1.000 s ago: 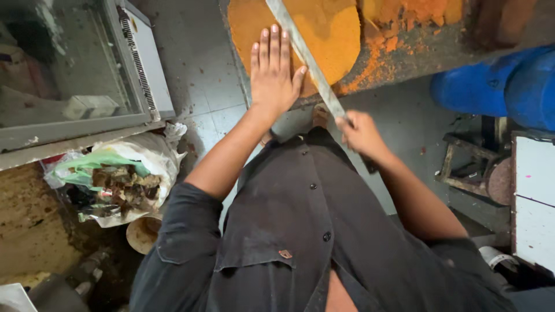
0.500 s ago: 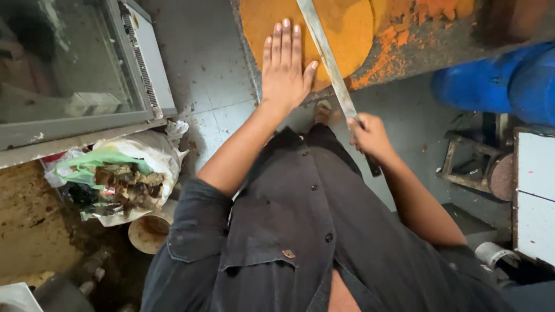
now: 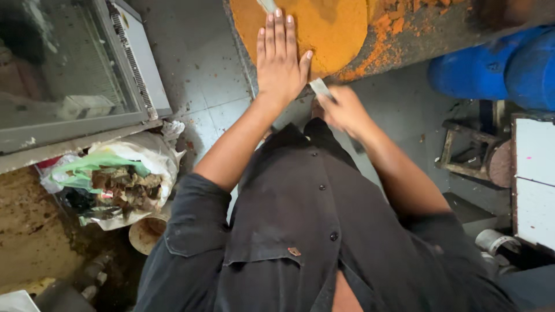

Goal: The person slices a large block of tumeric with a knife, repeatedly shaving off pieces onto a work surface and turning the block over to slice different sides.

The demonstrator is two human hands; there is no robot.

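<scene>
Flat round orange-yellow slab [image 3: 329, 34] under left hand [image 3: 279, 60]

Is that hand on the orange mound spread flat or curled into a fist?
Spread flat. The left hand lies palm down on the orange mound, fingers straight and close together, thumb out to the side.
</scene>
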